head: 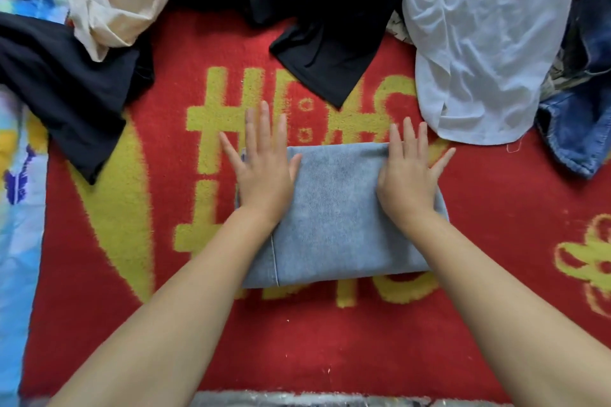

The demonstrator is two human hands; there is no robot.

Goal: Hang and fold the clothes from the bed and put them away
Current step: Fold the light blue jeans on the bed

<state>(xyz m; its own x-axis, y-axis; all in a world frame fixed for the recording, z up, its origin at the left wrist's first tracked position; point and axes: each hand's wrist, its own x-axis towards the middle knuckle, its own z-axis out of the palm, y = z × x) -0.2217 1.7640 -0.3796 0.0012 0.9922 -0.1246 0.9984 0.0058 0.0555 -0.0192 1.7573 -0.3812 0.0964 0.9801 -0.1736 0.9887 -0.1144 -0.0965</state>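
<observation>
Both hands [264,172] [408,172] press flat on folded jeans [334,208].

Both my bare forearms reach forward, roughly parallel. My left hand [263,172] lies flat, palm down, fingers straight and slightly spread. My right hand [410,177] does likewise, thumb angled outward.

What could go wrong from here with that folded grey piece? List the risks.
1. Both hands, left hand and right hand, press flat on the folded light denim piece; lifting it by one edge may let the fold fall open.
2. The black garment and white shirt lie close behind; sliding forward could snag them.
</observation>
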